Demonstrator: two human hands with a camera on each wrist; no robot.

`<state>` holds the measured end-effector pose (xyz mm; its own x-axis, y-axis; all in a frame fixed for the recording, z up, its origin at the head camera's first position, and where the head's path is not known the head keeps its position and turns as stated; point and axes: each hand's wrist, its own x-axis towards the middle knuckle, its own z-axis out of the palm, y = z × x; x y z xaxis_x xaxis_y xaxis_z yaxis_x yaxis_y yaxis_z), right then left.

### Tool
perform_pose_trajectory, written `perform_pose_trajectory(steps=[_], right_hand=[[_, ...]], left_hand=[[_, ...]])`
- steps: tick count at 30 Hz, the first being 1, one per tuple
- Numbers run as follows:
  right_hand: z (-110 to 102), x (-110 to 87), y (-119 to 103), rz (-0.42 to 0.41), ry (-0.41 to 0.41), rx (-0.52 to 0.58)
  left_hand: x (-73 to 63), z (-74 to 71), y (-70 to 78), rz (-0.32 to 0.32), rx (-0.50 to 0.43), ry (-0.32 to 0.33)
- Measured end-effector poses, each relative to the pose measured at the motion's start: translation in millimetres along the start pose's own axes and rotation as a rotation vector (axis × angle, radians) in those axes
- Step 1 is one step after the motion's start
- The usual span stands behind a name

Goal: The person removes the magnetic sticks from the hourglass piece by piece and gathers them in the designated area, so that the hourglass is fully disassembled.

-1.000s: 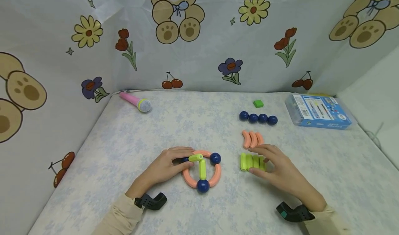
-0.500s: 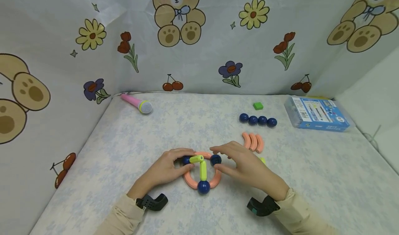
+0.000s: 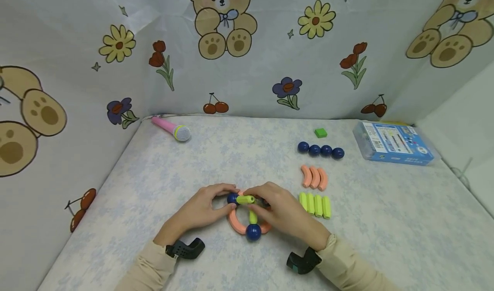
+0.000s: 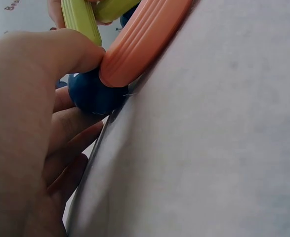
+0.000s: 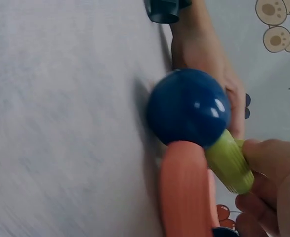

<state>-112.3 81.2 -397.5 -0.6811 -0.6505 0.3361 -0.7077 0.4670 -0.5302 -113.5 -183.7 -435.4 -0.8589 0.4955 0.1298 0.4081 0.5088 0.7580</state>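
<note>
My left hand [image 3: 201, 206] holds a dark blue ball [image 3: 232, 198] at the left of a ring of curved orange pieces [image 3: 236, 225]; in the left wrist view its thumb and fingers lie around the ball [image 4: 93, 94]. Another blue ball [image 3: 253, 232] forms the ring's front. From the left ball a yellow-green rod [image 3: 245, 199] reaches inward, and a second yellow-green rod [image 3: 253, 217] rises from the front ball. With thumb and fingers my right hand [image 3: 287, 209] pinches the rods where their upper ends meet. That hand mostly hides the ring's right ball.
Right of the ring lie several yellow-green rods [image 3: 314, 204], curved orange pieces [image 3: 314, 177] and a row of blue balls [image 3: 320, 150]. Farther back are a green block [image 3: 320, 132], a blue-labelled box [image 3: 394, 142] and a pink toy microphone [image 3: 171, 128].
My right hand has come left from the loose yellow-green rods, past the ring's right ball, and now pinches the rods over the ring. The left hand stays at its ball.
</note>
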Motion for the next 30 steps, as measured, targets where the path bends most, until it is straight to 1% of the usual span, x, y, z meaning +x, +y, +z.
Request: perform_pose_trajectory(steps=[4, 8, 15, 22, 25, 30], right_hand=[[3.2, -2.2, -0.2, 0.0, 0.018, -0.003], [2.8, -3.3, -0.6, -0.014, 0.027, -0.011], [-5.7, -2.5, -2.1, -0.011, 0.024, 0.038], [-16.6, -5.5, -1.0, 0.048, 0.02, 0.049], [-22.3, -7.1, 0.0, 0.065, 0.044, 0.068], [-32.2, -14.7, 5.2, 0.082, 0.136, 0.113]], left_hand=[[1.5, 1.9, 0.3, 0.002, 0.005, 0.006], [2.4, 2.7, -0.1, -0.005, 0.001, -0.002], [2.9, 3.3, -2.6, -0.045, 0.04, 0.01], [3.2, 2.8, -2.9, -0.058, 0.021, 0.014], [2.7, 2.5, -2.0, -0.069, 0.018, 0.017], [3.4, 2.6, -0.2, -0.094, 0.016, 0.014]])
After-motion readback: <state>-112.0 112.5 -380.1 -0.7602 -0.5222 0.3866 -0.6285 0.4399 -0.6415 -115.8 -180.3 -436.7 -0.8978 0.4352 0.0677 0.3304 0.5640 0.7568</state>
